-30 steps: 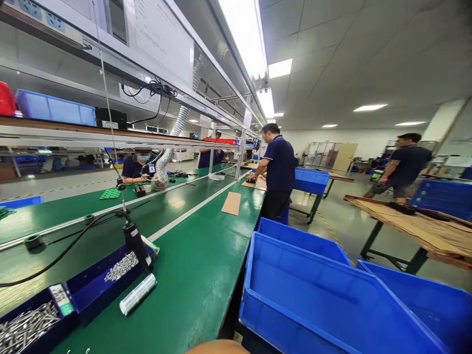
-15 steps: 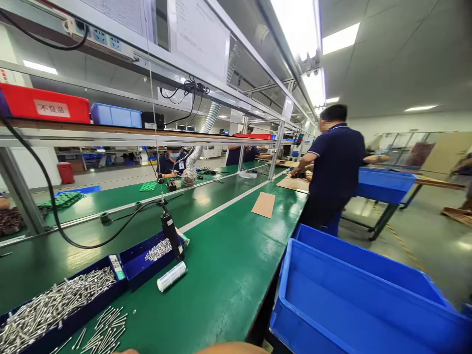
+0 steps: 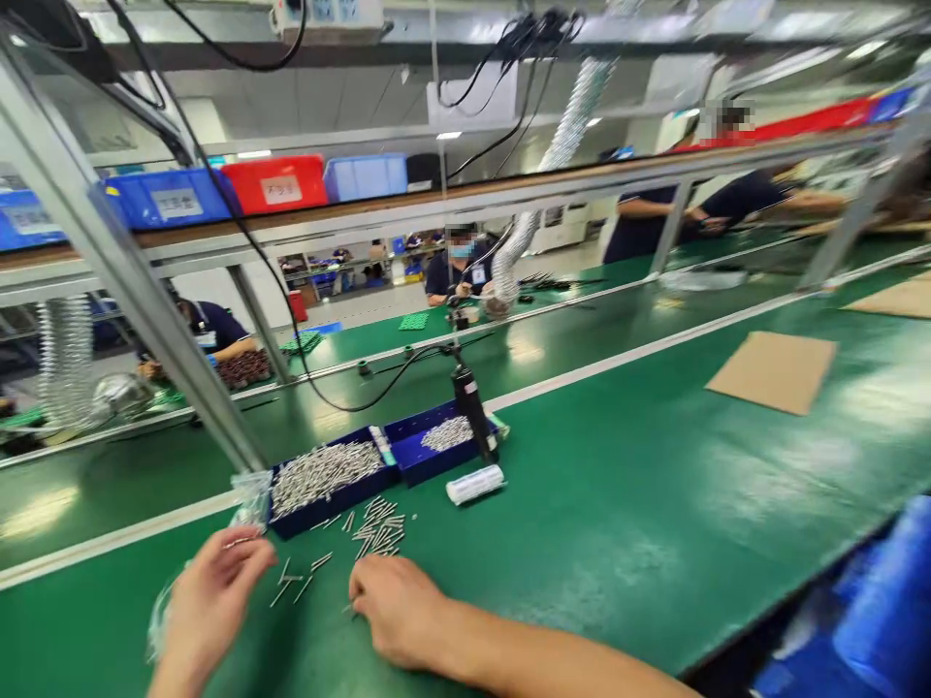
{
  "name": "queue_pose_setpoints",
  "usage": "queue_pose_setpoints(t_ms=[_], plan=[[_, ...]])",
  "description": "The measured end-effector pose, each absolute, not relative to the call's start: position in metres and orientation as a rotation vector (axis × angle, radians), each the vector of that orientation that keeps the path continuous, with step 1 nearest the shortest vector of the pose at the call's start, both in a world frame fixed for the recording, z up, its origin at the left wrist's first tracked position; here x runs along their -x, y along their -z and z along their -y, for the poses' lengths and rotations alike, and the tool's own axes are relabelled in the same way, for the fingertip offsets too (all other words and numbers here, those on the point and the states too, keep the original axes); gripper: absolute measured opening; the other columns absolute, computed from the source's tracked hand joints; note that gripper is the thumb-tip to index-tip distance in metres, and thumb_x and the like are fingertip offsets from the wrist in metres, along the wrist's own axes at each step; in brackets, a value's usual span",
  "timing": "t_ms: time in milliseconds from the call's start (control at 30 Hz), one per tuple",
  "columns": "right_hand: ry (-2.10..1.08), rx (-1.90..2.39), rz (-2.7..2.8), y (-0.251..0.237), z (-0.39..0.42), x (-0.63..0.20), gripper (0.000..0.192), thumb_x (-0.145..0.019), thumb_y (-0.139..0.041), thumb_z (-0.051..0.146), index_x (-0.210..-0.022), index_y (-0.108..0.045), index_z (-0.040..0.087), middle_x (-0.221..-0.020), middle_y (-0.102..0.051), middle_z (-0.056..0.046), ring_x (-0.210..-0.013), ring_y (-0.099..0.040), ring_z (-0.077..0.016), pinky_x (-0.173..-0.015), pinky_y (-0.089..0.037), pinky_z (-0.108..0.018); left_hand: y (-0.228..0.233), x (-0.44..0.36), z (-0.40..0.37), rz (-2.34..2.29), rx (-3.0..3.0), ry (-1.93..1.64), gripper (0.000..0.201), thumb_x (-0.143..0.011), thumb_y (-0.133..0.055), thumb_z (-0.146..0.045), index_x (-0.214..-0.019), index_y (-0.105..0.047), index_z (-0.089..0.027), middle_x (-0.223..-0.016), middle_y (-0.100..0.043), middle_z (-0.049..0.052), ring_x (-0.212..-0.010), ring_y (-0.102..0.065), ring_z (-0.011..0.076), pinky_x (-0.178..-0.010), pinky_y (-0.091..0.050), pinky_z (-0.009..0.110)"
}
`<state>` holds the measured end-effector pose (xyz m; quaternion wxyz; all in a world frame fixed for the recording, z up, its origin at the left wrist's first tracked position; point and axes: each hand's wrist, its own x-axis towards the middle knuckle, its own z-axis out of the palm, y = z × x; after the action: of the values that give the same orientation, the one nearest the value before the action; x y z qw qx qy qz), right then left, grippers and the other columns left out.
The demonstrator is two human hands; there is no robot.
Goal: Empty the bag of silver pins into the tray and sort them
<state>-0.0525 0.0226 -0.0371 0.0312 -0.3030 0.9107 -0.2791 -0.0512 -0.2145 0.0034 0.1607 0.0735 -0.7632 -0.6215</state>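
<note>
Your green table (image 3: 618,504) fills most of the view, with a shelf frame (image 3: 436,199) above it carrying blue and red bins. Across the table, other people in dark shirts sit or stand at their own places. A flat piece of cardboard (image 3: 772,370) lies on the table well to your right.

Nearer to you sit two dark blue trays side by side: the left tray (image 3: 327,485) is full of silver pins, the right tray (image 3: 429,451) holds a smaller heap. A black corded screwdriver (image 3: 471,405) stands tilted at the right tray, and a white roll (image 3: 475,484) lies just in front of it.

Loose pins (image 3: 374,523) lie scattered on the table between the trays and your hands. Your left hand (image 3: 210,606) rests on a clear plastic bag (image 3: 164,616), its fingers (image 3: 247,557) lightly curled around what looks like a pin or two. Your right hand (image 3: 397,611) lies palm down on the table, fingers bent under and touching a pin at its near edge; I cannot tell whether they pinch it.
</note>
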Motion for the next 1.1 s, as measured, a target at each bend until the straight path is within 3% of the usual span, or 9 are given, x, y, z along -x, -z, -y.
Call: queue_pose_setpoints(t_ms=[33,167,333,533,867,1100], plan=[[1.033,0.895,-2.783,0.034,-0.026,0.053,0.010,-0.083,-0.063,0.017,-0.092,-0.067,0.021,-0.091,-0.074,-0.004,-0.087,-0.069,-0.0220,-0.074,-0.051,-0.029,0.001,0.048,0.211,2.190,-0.191,1.943,0.057,-0.059,-0.093,-0.046,-0.097,-0.064,-0.015,-0.078,-0.073,0.004,-0.073,-0.072,0.0222,-0.069,-0.059,0.032],[1.503,0.810,-2.613,0.034,-0.028,0.061,0.008,-0.089,-0.058,0.018,-0.089,-0.066,0.021,-0.086,-0.072,-0.001,-0.078,-0.065,-0.0161,-0.071,-0.047,-0.026,0.022,0.045,0.182,2.070,-0.287,2.379,0.057,-0.060,-0.095,-0.040,-0.094,-0.056,-0.017,-0.071,-0.072,0.001,-0.068,-0.069,0.0137,-0.066,-0.053,0.020],[1.798,0.649,-2.378,0.047,-0.020,0.066,0.002,-0.086,-0.063,0.020,-0.087,-0.065,0.020,-0.078,-0.068,0.001,-0.070,-0.062,-0.0134,-0.065,-0.048,-0.023,0.034,0.047,0.175,1.884,-0.443,2.558,0.061,-0.056,-0.098,-0.032,-0.095,-0.053,-0.017,-0.073,-0.073,0.002,-0.071,-0.070,0.0135,-0.070,-0.054,0.021],[1.903,0.554,-2.303,0.051,-0.015,0.068,0.007,-0.087,-0.063,0.024,-0.089,-0.066,0.019,-0.078,-0.068,0.000,-0.071,-0.064,-0.0141,-0.066,-0.050,-0.025,0.035,0.045,0.172,1.877,-0.406,2.552,0.055,-0.061,-0.095,-0.032,-0.094,-0.053,-0.017,-0.073,-0.073,0.002,-0.070,-0.071,0.0142,-0.069,-0.055,0.021],[1.984,0.523,-2.234,0.044,-0.009,0.063,0.011,-0.084,-0.067,0.028,-0.088,-0.065,0.018,-0.080,-0.071,-0.002,-0.070,-0.066,-0.0148,-0.062,-0.053,-0.025,0.032,0.040,0.165,1.972,-0.218,2.298,0.037,-0.075,-0.085,-0.029,-0.091,-0.053,-0.018,-0.080,-0.071,0.000,-0.069,-0.066,0.0109,-0.074,-0.055,0.023],[2.106,0.477,-2.151,0.038,-0.005,0.055,0.016,-0.085,-0.068,0.032,-0.083,-0.059,0.019,-0.075,-0.068,-0.001,-0.064,-0.067,-0.0144,-0.056,-0.053,-0.024,0.023,0.035,0.158,1.979,-0.133,2.092,0.032,-0.076,-0.082,-0.027,-0.086,-0.052,-0.020,-0.081,-0.071,0.001,-0.071,-0.067,0.0126,-0.074,-0.056,0.024]])
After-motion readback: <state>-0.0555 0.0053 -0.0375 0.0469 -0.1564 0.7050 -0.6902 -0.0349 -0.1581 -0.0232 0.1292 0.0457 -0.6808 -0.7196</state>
